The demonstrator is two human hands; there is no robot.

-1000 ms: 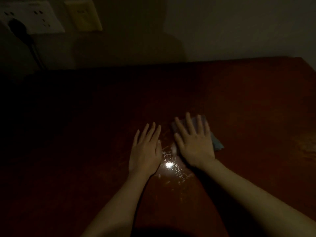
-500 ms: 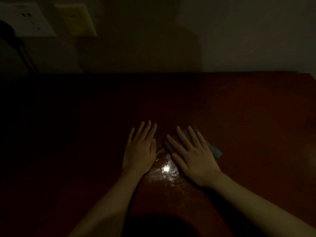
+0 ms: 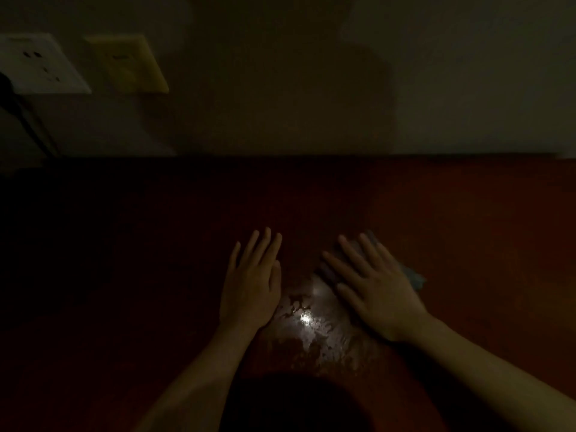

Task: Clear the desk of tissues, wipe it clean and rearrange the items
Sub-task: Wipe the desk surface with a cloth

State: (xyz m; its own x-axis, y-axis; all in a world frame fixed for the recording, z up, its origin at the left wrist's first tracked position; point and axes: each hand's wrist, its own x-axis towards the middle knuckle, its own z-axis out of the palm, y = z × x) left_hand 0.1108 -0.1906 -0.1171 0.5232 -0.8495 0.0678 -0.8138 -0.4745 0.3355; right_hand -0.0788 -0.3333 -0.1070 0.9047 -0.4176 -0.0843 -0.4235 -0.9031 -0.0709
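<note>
- Change: right hand has rotated counter-clockwise over last second, fingers now aimed up-left. Cloth has turned with it.
- Wet sheen between hands now reaches further toward near edge of counter.
- Judgement: wipe step in progress. No tissues in view. Rearranging not yet begun.
- Right grip: fingers straight, spread apart, palm pressing cloth flat. Nothing clamped. Blue corner of cloth shows right of hand.
- Left grip: left hand flat on counter, fingers straight and together, holding nothing.

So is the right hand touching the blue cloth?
Touching. The head view shows the right hand lying flat on top of the blue cloth, with no gap between them. The cloth's edges peek out from under the hand on its far side.
</note>
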